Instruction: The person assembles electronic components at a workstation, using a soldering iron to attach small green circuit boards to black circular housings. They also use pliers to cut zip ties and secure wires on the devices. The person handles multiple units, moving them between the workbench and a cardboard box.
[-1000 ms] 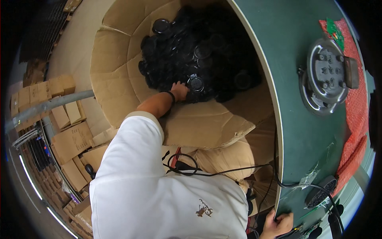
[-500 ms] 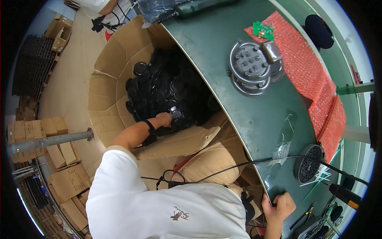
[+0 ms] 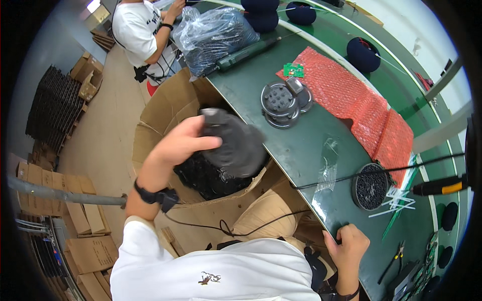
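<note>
My left hand [image 3: 181, 143] is raised over the cardboard box and closed on a dark, round plastic housing [image 3: 235, 148], blurred by motion. Its thumb lies across the near face; the other fingers are mostly hidden behind it. Below, more black round plastic parts [image 3: 201, 181] fill the cardboard box [image 3: 150, 120]. At the near edge of the green table [image 3: 296, 150], my right hand [image 3: 350, 243] has its fingers curled and its thumb at the edge. A few similar round housings [image 3: 279, 103] with small posts sit on the tabletop, right of the held one.
Red bubble wrap [image 3: 351, 100] carries a green circuit board [image 3: 293, 70]. Nearer are a round dish of small dark pieces [image 3: 370, 186], white and green strips [image 3: 396, 203], a cable and pliers [image 3: 396, 261]. Another person [image 3: 143, 35] works beyond a plastic bag [image 3: 211, 37].
My left hand has come up out of the box with a round black housing in it. My right hand stays at the table edge. The view has shifted, showing more of the other person.
</note>
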`<action>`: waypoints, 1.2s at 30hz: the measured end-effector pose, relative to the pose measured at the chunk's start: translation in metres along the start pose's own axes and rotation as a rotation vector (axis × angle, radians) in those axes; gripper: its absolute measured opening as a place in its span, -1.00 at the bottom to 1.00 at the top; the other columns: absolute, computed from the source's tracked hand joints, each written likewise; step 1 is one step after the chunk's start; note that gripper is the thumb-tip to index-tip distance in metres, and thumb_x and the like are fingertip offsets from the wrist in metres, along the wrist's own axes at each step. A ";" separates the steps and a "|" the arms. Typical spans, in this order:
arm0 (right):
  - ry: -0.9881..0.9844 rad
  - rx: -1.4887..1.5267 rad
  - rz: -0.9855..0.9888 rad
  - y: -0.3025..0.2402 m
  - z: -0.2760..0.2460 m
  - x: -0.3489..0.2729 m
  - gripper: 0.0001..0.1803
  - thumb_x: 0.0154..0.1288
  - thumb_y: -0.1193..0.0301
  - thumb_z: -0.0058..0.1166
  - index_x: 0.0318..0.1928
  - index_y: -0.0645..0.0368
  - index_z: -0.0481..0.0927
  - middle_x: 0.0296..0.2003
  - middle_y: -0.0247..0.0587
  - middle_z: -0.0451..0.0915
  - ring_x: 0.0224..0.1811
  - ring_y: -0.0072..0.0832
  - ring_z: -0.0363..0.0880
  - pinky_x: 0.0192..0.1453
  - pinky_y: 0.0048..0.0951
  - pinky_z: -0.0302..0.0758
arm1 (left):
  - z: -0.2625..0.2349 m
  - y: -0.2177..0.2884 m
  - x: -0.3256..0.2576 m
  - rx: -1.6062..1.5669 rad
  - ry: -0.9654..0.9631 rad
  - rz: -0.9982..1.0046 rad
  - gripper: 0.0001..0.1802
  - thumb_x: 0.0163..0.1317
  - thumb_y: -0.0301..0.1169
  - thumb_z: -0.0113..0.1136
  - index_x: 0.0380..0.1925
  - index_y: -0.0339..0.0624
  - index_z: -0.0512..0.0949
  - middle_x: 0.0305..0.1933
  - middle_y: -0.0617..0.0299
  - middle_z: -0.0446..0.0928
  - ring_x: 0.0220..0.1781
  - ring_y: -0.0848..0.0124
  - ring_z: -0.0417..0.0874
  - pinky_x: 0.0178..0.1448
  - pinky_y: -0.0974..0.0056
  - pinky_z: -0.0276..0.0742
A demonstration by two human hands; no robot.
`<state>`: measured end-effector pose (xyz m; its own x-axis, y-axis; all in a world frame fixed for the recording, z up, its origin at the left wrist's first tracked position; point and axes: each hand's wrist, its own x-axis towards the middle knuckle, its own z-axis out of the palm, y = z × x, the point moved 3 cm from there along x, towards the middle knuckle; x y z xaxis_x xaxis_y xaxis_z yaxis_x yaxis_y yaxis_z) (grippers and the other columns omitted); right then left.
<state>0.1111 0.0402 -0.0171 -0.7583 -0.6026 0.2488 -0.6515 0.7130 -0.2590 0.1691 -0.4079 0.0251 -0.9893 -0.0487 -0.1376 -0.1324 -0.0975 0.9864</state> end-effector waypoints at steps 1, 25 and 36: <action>0.002 0.020 -0.007 -0.001 -0.002 0.000 -0.51 -0.04 0.18 0.53 -0.58 0.04 0.36 -0.60 -0.29 0.37 -0.59 -0.22 0.44 -0.51 -0.21 0.31 | 0.024 0.006 0.019 0.030 -0.033 0.021 -0.47 0.34 -0.49 0.35 0.29 -0.33 0.48 0.19 0.23 0.61 0.23 0.44 0.59 0.40 0.24 0.48; 0.143 0.258 -0.077 0.015 -0.011 -0.017 -0.67 0.07 0.22 0.50 -0.50 0.05 0.56 -0.56 -0.29 0.51 -0.54 -0.24 0.55 -0.46 -0.24 0.43 | 0.152 0.008 0.158 0.970 0.543 0.565 -0.49 0.08 -0.30 0.58 -0.11 -0.30 0.50 -0.17 -0.03 0.65 -0.14 -0.06 0.70 -0.03 0.03 0.61; 0.062 0.421 0.043 0.016 -0.016 -0.013 -0.76 0.14 0.39 0.45 -0.48 0.17 0.60 -0.55 -0.21 0.53 -0.59 -0.34 0.52 -0.48 -0.33 0.39 | 0.182 -0.012 0.133 0.408 0.125 0.350 -0.69 0.32 -0.43 0.39 -0.03 -0.27 0.52 -0.27 0.25 0.70 -0.26 0.54 0.68 -0.22 0.36 0.56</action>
<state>0.1112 0.0651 -0.0098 -0.7909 -0.5435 0.2814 -0.5806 0.5211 -0.6255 0.0283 -0.2320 0.0114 -0.9670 -0.1291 0.2195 0.1652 0.3378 0.9266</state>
